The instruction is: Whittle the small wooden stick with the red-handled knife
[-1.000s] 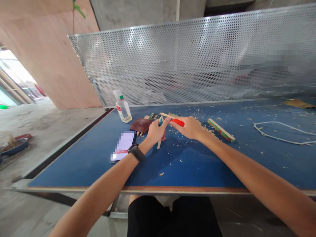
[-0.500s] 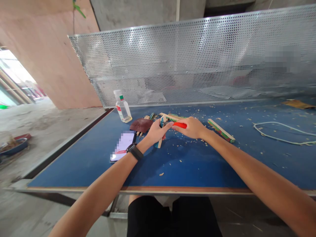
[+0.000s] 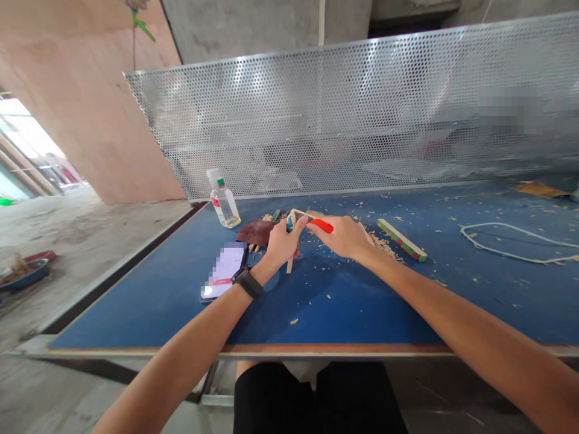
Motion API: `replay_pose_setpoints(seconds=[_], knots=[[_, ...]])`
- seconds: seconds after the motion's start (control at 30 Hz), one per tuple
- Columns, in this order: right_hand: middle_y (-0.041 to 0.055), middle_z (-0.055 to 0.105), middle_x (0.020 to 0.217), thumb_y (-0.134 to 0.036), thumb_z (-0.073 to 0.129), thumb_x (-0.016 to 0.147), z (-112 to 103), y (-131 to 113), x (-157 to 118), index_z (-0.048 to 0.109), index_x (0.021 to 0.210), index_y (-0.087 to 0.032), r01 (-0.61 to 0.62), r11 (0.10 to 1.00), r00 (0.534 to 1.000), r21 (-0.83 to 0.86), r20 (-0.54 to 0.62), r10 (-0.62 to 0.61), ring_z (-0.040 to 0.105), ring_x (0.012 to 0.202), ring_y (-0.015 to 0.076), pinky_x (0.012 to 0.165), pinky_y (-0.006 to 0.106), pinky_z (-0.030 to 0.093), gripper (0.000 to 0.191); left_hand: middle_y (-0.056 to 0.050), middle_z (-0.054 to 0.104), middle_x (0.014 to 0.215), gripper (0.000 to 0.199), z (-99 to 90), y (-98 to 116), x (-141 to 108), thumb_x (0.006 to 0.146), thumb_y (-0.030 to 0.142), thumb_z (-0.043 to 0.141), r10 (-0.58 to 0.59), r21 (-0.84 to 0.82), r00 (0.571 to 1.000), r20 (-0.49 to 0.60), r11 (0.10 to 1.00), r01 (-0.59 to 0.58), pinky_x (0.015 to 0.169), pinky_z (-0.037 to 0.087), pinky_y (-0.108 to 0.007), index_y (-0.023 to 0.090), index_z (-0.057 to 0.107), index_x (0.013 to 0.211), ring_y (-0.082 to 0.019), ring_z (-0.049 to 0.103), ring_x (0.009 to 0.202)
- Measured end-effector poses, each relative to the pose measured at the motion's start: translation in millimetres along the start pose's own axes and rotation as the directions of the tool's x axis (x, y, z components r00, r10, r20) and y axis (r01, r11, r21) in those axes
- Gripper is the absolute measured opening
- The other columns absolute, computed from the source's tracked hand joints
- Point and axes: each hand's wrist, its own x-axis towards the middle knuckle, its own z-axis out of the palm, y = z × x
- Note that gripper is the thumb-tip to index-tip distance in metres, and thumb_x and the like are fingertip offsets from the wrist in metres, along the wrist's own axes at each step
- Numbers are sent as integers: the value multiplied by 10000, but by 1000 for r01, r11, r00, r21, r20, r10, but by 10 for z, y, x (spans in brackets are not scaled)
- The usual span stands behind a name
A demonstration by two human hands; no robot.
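My left hand [image 3: 281,242] is closed round a wooden stick [image 3: 290,265], whose pale lower end shows below the fingers and whose blue-painted part shows above. My right hand [image 3: 347,236] is wrapped round the red handle of a knife [image 3: 322,226]. Its grey blade lies against the top of the stick, partly hidden by my left thumb, which touches the knife. Behind the hands lies another pale strip of wood. A brown piece [image 3: 256,231], perhaps sandpaper, is just left of my left hand. Wood shavings [image 3: 384,244] lie heaped by my right wrist.
A phone [image 3: 222,271] lies beside my left wrist. Farther back stands a clear bottle [image 3: 224,202]. A painted wooden block [image 3: 402,240] and a looped pale cord [image 3: 465,241] are to the right. A perforated metal sheet [image 3: 316,120] rises behind the blue table [image 3: 149,301].
My right hand and the knife have moved slightly left, closer to my left hand. The shavings heap beside my right wrist now shows. The stick has turned a little more upright.
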Motion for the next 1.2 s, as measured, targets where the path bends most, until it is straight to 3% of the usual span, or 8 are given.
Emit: replay_pose_setpoints(seconds=[0.07,0.33,0.5,0.73,0.83,1.07,1.2], knots=[[105,806,866,-774,413,1010,-6,-18,0,839,1198,-293,-12,999,1000,36,-9,13,701,712,274,574,349,383,669,68,506,462,489,4,7,-7,976,632,639,9,4,1000,-29,1000,-9,381,385,-231,237,465,746,-108,507,336],[69,789,847,-828,442,968,-9,188,46,828,1035,-327,35,999,999,-26,36,-34,680,730,264,594,333,347,636,80,505,492,394,-2,-15,-19,987,542,656,56,-55,997,55,997,-53,428,401,-227,237,475,817,-99,496,382],[75,764,781,-868,400,958,-8,195,48,810,935,-291,-22,1000,999,-18,-44,21,668,718,266,584,333,344,708,67,521,571,253,-2,19,-30,992,437,662,52,-173,991,123,984,-30,478,442,-239,228,541,914,-98,497,447],[58,780,844,-798,453,981,-30,189,29,829,1156,-321,40,999,998,35,40,-41,672,737,253,633,330,373,633,51,510,579,137,8,33,-12,915,244,677,-10,-286,990,141,957,51,504,457,-249,218,543,905,-111,515,505],[52,753,788,-792,459,982,-39,153,6,838,1103,-293,56,997,997,54,47,-58,645,693,237,623,326,366,638,55,507,570,86,13,27,8,892,185,635,-14,-312,987,160,948,64,505,460,-245,209,567,938,-109,512,499],[60,712,722,-762,472,981,-36,75,-13,783,853,-251,123,991,990,49,65,-126,619,675,224,608,325,337,612,87,525,597,226,47,22,-35,925,197,626,-5,-280,956,294,956,91,494,472,-239,216,555,1138,-92,505,435],[67,727,742,-782,469,974,-21,104,9,800,895,-260,92,995,994,32,57,-94,620,675,232,602,332,328,623,101,473,594,171,57,-6,-51,968,283,651,37,-264,964,264,964,36,462,409,-232,232,513,1056,-66,417,401]])
